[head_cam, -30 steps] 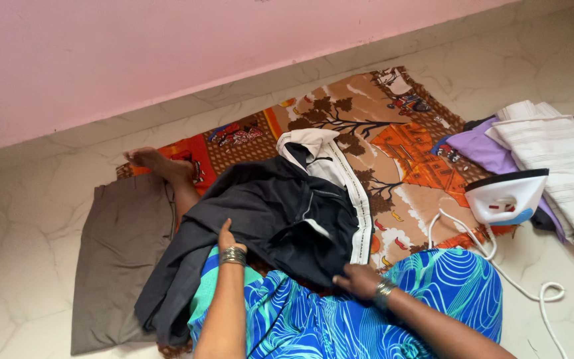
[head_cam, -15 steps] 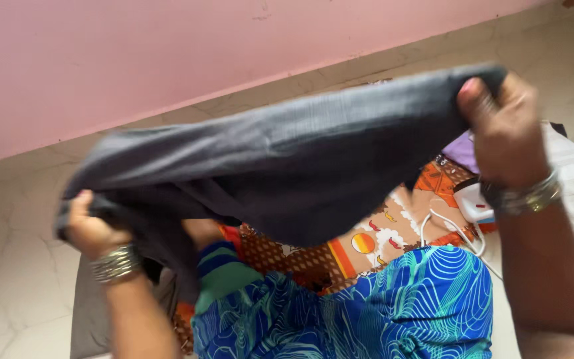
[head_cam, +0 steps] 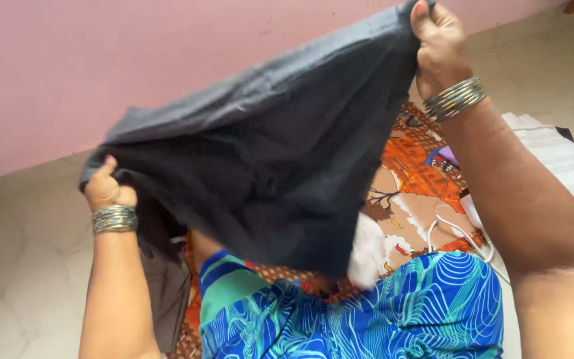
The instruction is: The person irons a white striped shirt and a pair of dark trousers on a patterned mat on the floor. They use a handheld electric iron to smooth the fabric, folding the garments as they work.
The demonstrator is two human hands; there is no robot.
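Dark grey cloth fills the middle of my view: a dark grey garment (head_cam: 267, 159) hangs in the air, stretched between my two hands and sloping from the upper right of the frame down to the left centre. My right hand (head_cam: 438, 41) is at the top right, fingers curled tight around one edge of the fabric, a stack of metal bangles on its wrist. My left hand (head_cam: 106, 189) sits lower, at the left centre, thumb up and fingers pinching the other edge, also with bangles below it.

I judge the garment to be soft and fairly light. It sags in a deep belly between the two grips and folds on itself with no stiffness at all, and a pale lining piece (head_cam: 367, 249) dangles from its lower edge. The weave looks matte, so I don't expect it to slip, and nothing about it seems fragile. Holding it at the two upper edges, well apart, as now, seems the sound way to keep it spread; a single grip would let it bunch.

Below the hanging cloth, towards the bottom centre, lies my lap in a blue patterned fabric (head_cam: 380, 312). An orange and brown printed sheet (head_cam: 420, 166) covers the floor at right centre, with a white cord (head_cam: 463, 236) on it and a pile of folded pale clothes (head_cam: 566, 163) at the right edge. Another grey cloth (head_cam: 167, 292) lies at lower left.
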